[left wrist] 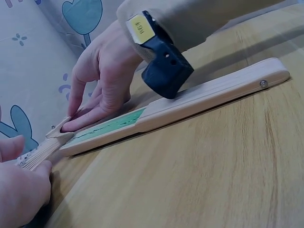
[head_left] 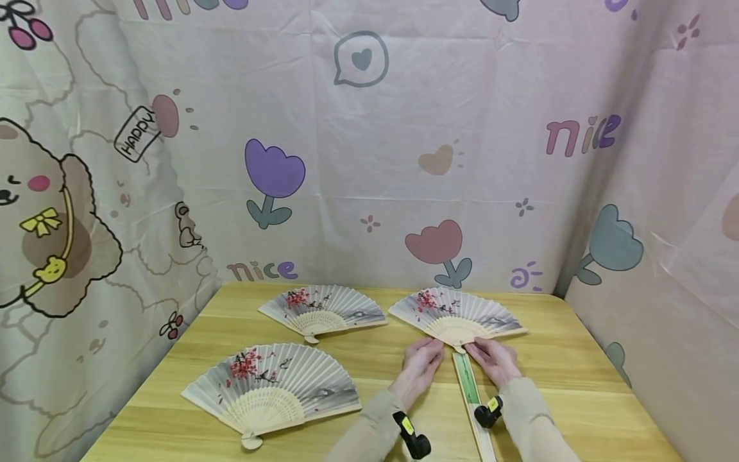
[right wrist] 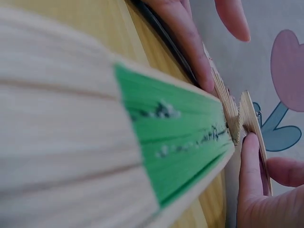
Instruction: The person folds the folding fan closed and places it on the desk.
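Observation:
A spread folding fan (head_left: 456,324) with red blossoms and pale ribs lies at the back right. My left hand (head_left: 418,366) holds its left edge near the pivot, the ribs passing between thumb and finger in the left wrist view. On the other side, my right hand (head_left: 495,359) pinches the outer stick (right wrist: 254,118) between thumb and forefinger. A closed fan (head_left: 470,391) with a green paper band (right wrist: 175,133) lies lengthwise between my forearms. Its far end meets the spread fan's pivot, and its riveted end (left wrist: 273,76) points toward me.
Two more spread fans lie to the left, one at the back (head_left: 323,314) and a nearer one (head_left: 271,398). All rest on the wooden table (head_left: 173,366). A printed cloth (head_left: 358,160) hangs behind and at both sides.

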{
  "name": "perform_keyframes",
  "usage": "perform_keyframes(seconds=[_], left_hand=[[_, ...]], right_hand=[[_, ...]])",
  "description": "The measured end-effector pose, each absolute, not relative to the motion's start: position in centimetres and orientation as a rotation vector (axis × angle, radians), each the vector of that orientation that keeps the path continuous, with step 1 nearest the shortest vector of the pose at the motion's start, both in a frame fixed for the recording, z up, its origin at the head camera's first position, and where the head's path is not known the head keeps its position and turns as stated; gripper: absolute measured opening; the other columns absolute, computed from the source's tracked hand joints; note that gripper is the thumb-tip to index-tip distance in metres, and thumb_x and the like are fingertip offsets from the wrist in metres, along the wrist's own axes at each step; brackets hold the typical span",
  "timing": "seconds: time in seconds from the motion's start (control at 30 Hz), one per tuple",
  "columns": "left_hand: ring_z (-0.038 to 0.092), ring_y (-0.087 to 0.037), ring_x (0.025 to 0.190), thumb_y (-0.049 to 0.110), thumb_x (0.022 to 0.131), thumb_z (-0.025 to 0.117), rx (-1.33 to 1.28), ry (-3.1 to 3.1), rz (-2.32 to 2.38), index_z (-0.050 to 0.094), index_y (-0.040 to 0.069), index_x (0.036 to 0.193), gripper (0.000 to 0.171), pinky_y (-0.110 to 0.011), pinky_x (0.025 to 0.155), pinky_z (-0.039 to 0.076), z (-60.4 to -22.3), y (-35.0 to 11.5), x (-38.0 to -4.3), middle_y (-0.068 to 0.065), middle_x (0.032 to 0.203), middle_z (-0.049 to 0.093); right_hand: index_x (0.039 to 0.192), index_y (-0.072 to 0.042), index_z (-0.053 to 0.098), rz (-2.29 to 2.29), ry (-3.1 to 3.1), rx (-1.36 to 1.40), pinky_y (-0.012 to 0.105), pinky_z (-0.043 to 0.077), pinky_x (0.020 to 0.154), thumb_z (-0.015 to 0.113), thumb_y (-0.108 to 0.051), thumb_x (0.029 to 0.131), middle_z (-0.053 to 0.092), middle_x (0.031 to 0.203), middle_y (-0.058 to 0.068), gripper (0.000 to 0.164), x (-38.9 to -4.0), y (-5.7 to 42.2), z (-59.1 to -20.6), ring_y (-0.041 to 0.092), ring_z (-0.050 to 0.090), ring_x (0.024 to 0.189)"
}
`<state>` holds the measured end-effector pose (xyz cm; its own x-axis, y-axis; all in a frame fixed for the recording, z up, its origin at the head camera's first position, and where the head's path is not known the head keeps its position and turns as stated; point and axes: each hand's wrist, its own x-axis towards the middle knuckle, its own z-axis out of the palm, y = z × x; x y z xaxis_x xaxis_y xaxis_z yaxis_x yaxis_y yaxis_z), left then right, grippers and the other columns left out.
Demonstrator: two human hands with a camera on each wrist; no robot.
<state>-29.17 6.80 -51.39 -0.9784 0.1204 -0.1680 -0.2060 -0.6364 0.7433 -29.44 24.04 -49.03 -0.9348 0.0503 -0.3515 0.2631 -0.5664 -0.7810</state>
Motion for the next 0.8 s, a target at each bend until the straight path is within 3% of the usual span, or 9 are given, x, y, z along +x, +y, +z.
perform_keyframes(seconds=[0.23,0.4,0.5,0.63,0.8], left_hand=[[0.058,-0.013,0.103,-0.010,0.093,0.055,-0.132,1.220,2.709,0.031,-0.020,0.143,0.057,-0.037,0.114,0.051,-51.6,6.1,-29.1,-0.013,0.116,0.059],[0.062,-0.013,0.102,-0.007,0.095,0.056,-0.127,1.174,2.738,0.030,-0.018,0.146,0.058,-0.050,0.124,0.041,-51.7,5.4,-29.3,-0.009,0.109,0.063],[0.064,-0.013,0.099,-0.004,0.097,0.057,-0.134,1.158,2.751,0.033,-0.015,0.143,0.052,-0.053,0.124,0.040,-51.6,5.0,-29.1,-0.006,0.103,0.065],[0.065,-0.011,0.089,0.002,0.099,0.059,-0.184,1.163,2.780,0.045,-0.009,0.129,0.035,-0.050,0.119,0.048,-51.3,4.6,-29.0,-0.002,0.093,0.065],[0.067,-0.012,0.088,0.003,0.099,0.060,-0.224,1.164,2.855,0.051,-0.006,0.117,0.022,-0.047,0.113,0.054,-50.9,3.8,-28.8,-0.003,0.092,0.068]], right_hand=[[0.099,0.003,0.059,-2.621,1.446,0.503,0.023,0.066,0.085,0.049,0.008,0.098,0.071,0.079,0.007,0.011,-28.6,23.3,-48.6,0.013,0.073,0.078],[0.091,0.000,0.062,-2.630,1.463,0.487,0.022,0.066,0.085,0.050,0.009,0.096,0.071,0.077,0.007,0.016,-27.8,22.7,-48.4,0.013,0.073,0.076],[0.087,-0.002,0.064,-2.634,1.466,0.469,0.022,0.066,0.086,0.050,0.009,0.096,0.071,0.078,0.007,0.020,-27.5,22.4,-48.3,0.014,0.073,0.077],[0.084,-0.005,0.066,-2.644,1.467,0.470,0.025,0.066,0.088,0.050,0.009,0.095,0.072,0.078,0.007,0.024,-27.1,21.7,-48.1,0.014,0.073,0.078],[0.084,-0.007,0.066,-2.662,1.455,0.456,0.025,0.066,0.089,0.051,0.008,0.095,0.072,0.079,0.008,0.023,-26.6,20.9,-47.6,0.014,0.074,0.080]])
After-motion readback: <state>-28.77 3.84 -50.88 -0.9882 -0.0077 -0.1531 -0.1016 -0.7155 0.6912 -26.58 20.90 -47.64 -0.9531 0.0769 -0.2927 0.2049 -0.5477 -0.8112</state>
